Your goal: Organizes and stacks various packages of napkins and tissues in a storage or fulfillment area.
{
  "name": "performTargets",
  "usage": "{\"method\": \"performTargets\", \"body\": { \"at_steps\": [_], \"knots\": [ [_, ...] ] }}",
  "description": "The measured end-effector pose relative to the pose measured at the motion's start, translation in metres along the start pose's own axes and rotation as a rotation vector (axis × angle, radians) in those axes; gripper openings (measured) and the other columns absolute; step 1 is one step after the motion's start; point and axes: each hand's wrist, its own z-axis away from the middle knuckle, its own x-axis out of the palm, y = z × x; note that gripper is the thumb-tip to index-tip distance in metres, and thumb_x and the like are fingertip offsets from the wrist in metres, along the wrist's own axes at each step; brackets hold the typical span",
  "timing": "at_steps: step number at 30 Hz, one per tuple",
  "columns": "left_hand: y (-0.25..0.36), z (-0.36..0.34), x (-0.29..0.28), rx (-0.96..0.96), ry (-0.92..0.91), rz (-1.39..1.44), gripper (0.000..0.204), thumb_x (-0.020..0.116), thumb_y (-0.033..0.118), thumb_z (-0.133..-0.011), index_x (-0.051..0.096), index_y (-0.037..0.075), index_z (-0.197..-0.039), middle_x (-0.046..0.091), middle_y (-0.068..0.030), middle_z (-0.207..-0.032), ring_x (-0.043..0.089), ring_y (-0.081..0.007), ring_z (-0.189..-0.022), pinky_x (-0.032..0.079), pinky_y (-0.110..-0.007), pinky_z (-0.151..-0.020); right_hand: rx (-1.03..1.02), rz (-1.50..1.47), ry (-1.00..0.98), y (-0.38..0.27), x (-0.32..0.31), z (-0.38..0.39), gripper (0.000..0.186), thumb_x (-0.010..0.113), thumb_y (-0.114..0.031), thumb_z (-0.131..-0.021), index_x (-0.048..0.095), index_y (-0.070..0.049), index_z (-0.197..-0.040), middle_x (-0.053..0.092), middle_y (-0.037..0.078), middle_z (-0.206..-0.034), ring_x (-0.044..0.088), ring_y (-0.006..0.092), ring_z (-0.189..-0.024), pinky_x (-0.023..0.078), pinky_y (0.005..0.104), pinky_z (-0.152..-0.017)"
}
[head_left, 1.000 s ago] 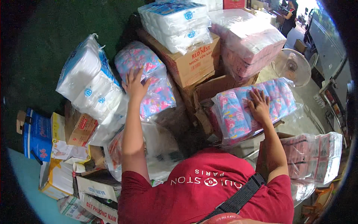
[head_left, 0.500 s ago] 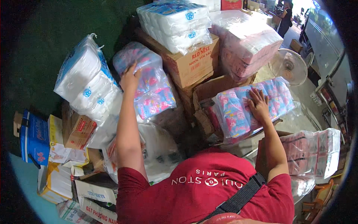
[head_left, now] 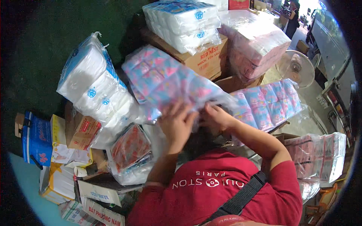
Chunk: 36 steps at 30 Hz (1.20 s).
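Observation:
A clear-wrapped bundle of pink and blue packets [head_left: 166,75] lies slantwise in front of me, its far left end beside a tall white pack. My left hand [head_left: 176,126] is at the bundle's near edge, fingers bent onto the wrap and smeared by motion. Close to its right, my right hand [head_left: 218,118] pinches the loose plastic at the bundle's near right corner. A second bundle of the same kind [head_left: 269,103] rests on an open carton at the right, partly behind my right forearm. What the packets contain cannot be seen.
White wrapped packs [head_left: 92,83] lean at left; another white pack [head_left: 181,24] tops a brown carton [head_left: 207,62]. A pink-white wrapped block [head_left: 252,41], a fan [head_left: 298,67] and pink packs [head_left: 316,154] stand right. Small boxes [head_left: 102,211] crowd the lower left. A person [head_left: 292,19] stands far off.
My right hand has left the right-hand bundle and come left to the other one. That bundle has shifted right and turned, uncovering a red-patterned package below. My left hand has drawn back toward me.

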Motion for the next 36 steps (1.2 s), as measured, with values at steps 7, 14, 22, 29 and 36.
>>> {"method": "performTargets", "body": {
  "at_steps": [7,14,22,29,36],
  "knots": [
    [-0.06,0.08,0.022,-0.426,0.159,0.606,0.025,0.055,0.023,-0.085,0.063,0.005,-0.099,0.06,-0.0102,-0.105,0.056,-0.0253,-0.098,0.042,-0.038,-0.086,-0.12,-0.207,0.033,-0.021,0.027,-0.004,0.036,0.059,-0.028,-0.087,0.054,-0.004,-0.113,0.061,0.008,-0.101,0.06,0.0188,-0.087,0.05,0.0332,-0.076],
    [-0.134,0.084,0.041,-0.966,0.089,1.764,0.045,0.042,0.044,-0.091,0.051,0.009,-0.118,0.058,-0.0095,-0.109,0.056,-0.0251,-0.096,0.043,-0.039,-0.083,-0.049,-0.039,0.146,-0.058,0.036,0.035,0.029,0.06,-0.022,-0.086,0.056,-0.005,-0.11,0.061,0.004,-0.099,0.057,0.0134,-0.083,0.048,0.029,-0.072],
    [-0.201,0.051,0.088,-0.177,-0.127,2.142,0.084,0.038,0.068,-0.081,0.026,0.01,-0.14,0.04,-0.0106,-0.136,0.037,-0.0267,-0.123,0.028,-0.049,-0.101,-0.399,0.25,-0.052,-0.086,-0.028,0.125,0.042,0.065,-0.012,-0.081,0.051,-0.002,-0.119,0.059,0.005,-0.109,0.055,0.0143,-0.101,0.043,0.0295,-0.09],
    [-0.088,0.003,0.038,-0.796,0.175,2.137,0.072,0.053,0.049,-0.084,0.028,0.009,-0.139,0.035,-0.0095,-0.139,0.035,-0.0281,-0.125,0.027,-0.045,-0.104,-0.696,0.174,0.265,-0.118,-0.119,0.218,0.049,0.068,-0.016,-0.078,0.049,0.002,-0.119,0.059,0.01,-0.107,0.056,0.0198,-0.1,0.046,0.0345,-0.086],
    [0.034,-0.029,0.034,-0.449,-0.52,1.453,0.071,0.062,0.009,-0.08,0.023,0.009,-0.139,0.043,-0.0069,-0.128,0.043,-0.021,-0.116,0.038,-0.036,-0.095,-0.729,0.717,0.632,-0.235,-0.173,0.274,0.058,0.065,-0.019,-0.083,0.039,0.003,-0.129,0.057,0.005,-0.109,0.053,0.0126,-0.1,0.042,0.0264,-0.088]
  ]
}}
